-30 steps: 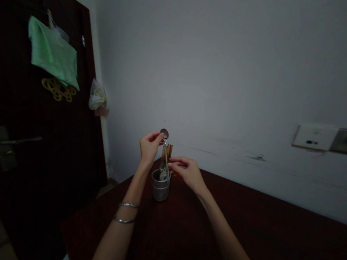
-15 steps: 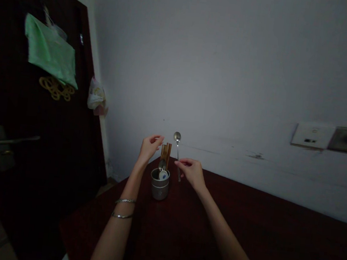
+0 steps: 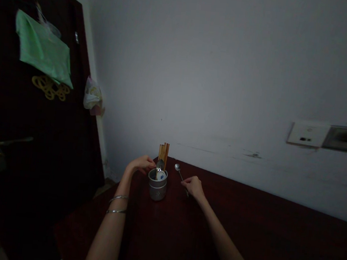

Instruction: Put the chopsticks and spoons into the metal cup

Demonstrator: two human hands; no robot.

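A small grey metal holder (image 3: 157, 189) stands near the far left corner of a dark red table (image 3: 243, 236). Wooden chopsticks (image 3: 163, 153), a spoon and a white piece stick out of it. My left hand (image 3: 141, 163) is at the holder's rim, its fingers pinched on the spoon's bowl (image 3: 159, 163) inside. My right hand (image 3: 194, 186), just right of the holder, grips the handle of a metal spoon (image 3: 179, 171) that lies low over the table, bowl pointing to the wall.
A dark door (image 3: 21, 130) with a lever handle (image 3: 7, 141) stands at the left, with a green bag (image 3: 41, 48) hung on it. A plain wall with a white socket plate (image 3: 306, 134) runs behind the table.
My right hand has lowered the metal spoon from upright beside the holder down to the table. My left hand has dropped to the holder's rim and closed on another spoon.
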